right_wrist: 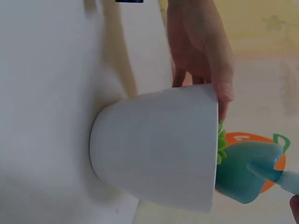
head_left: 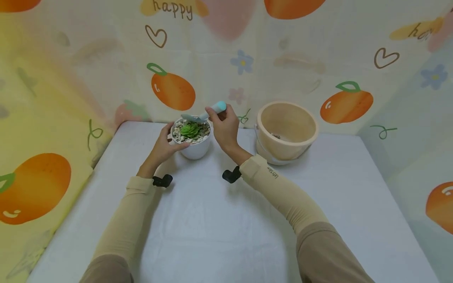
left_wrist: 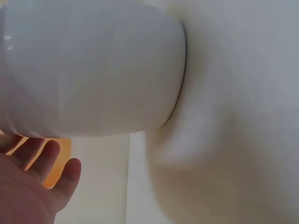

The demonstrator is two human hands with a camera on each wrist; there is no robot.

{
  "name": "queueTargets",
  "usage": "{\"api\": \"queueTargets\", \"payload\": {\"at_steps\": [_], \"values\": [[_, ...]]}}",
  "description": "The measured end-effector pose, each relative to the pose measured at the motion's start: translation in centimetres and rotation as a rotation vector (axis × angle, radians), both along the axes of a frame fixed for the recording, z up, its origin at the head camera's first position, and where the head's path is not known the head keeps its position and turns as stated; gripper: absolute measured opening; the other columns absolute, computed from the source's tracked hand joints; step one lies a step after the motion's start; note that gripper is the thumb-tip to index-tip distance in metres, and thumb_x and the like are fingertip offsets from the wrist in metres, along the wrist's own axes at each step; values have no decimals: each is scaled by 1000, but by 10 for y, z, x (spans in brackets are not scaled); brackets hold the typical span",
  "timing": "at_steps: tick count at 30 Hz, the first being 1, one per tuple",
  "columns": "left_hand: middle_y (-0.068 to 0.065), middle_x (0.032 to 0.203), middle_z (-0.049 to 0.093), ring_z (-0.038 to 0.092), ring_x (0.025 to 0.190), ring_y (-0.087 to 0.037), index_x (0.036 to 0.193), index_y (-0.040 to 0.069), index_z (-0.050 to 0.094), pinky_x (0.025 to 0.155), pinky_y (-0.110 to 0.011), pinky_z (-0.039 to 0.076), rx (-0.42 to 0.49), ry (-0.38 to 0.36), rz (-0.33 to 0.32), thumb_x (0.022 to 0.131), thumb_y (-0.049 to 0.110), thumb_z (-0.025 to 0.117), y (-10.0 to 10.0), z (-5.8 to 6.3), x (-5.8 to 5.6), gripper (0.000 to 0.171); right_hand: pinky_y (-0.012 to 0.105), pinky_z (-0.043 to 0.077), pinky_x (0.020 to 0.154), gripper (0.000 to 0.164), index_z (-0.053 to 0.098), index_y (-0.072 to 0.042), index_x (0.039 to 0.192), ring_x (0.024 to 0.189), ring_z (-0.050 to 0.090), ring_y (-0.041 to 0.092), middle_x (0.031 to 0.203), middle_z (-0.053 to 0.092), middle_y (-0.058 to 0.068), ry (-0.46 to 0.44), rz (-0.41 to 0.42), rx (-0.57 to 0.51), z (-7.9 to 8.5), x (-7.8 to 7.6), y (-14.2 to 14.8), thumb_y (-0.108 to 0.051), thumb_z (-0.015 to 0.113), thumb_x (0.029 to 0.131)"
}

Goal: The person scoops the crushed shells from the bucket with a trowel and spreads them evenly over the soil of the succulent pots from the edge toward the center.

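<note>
A white flowerpot [head_left: 195, 151] stands upright at the back of the table, with a green succulent [head_left: 190, 129] in it amid pale and brown pebbles [head_left: 178, 136]. On its left side my left hand [head_left: 164, 144] holds the pot, thumb along the rim and fingers about the wall. My right hand [head_left: 227, 129] pinches the handle of a small blue garden trowel [head_left: 214, 109] above the pot's far right rim. In the right wrist view the teal trowel blade [right_wrist: 247, 170] hangs over the pot's mouth beside the leaves; whether it touches the pebbles I cannot tell.
A beige bucket [head_left: 287, 146] with its handle hanging down stands right of the pot; some small brownish bits [head_left: 275, 136] lie inside. White cloth covers the table [head_left: 219, 236]. A fruit-printed curtain [head_left: 219, 59] hangs close behind.
</note>
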State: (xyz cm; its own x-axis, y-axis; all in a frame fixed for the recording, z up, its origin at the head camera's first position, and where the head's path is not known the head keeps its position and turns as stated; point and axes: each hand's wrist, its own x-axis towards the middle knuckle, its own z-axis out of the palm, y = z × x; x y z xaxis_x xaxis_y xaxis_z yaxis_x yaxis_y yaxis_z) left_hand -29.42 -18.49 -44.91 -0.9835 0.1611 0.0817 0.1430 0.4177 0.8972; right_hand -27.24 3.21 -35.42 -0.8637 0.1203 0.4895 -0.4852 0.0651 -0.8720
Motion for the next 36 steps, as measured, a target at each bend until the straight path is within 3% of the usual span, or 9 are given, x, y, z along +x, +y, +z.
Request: {"api": "queueTargets", "payload": {"at_steps": [3, 8, 19, 29, 36], "values": [[-15, 163, 9, 15, 150, -33, 157, 8, 4, 118, -57, 22, -26, -40, -4, 80, 36, 79, -1, 1, -2, 111, 46, 58, 83, 24, 56, 9, 105, 88, 67, 42, 95, 64, 28, -15, 10, -26, -9, -10, 0, -10, 66, 92], [-12, 164, 7, 13, 151, -31, 158, 11, 2, 120, -56, 19, -19, -58, 16, 79, 35, 80, -1, -2, -2, 113, 36, 59, 80, 25, 58, 3, 102, 86, 69, 36, 92, 66, 22, -32, 9, -35, -11, -13, 1, -17, 68, 92], [-13, 163, 10, 15, 150, -31, 158, 11, 5, 118, -56, 22, -11, -13, 32, 79, 36, 79, 3, -5, -1, 111, 33, 60, 75, 24, 60, 2, 98, 81, 70, 33, 90, 69, 21, -50, -57, -84, -2, -11, 12, -17, 71, 90], [-13, 164, 9, 14, 150, -31, 158, 12, 5, 118, -56, 22, -8, -26, 41, 80, 33, 79, 5, -5, -2, 109, 31, 60, 77, 22, 59, 1, 98, 87, 71, 31, 92, 68, 17, -93, -9, -139, 9, -16, 16, -17, 71, 90], [-13, 164, 9, 16, 150, -31, 158, 13, 4, 118, -55, 23, -10, -49, 43, 80, 31, 79, 6, -5, -1, 110, 31, 59, 77, 24, 60, 1, 98, 85, 71, 30, 90, 69, 16, -132, -6, -110, 10, -16, 16, -19, 71, 89]]}}
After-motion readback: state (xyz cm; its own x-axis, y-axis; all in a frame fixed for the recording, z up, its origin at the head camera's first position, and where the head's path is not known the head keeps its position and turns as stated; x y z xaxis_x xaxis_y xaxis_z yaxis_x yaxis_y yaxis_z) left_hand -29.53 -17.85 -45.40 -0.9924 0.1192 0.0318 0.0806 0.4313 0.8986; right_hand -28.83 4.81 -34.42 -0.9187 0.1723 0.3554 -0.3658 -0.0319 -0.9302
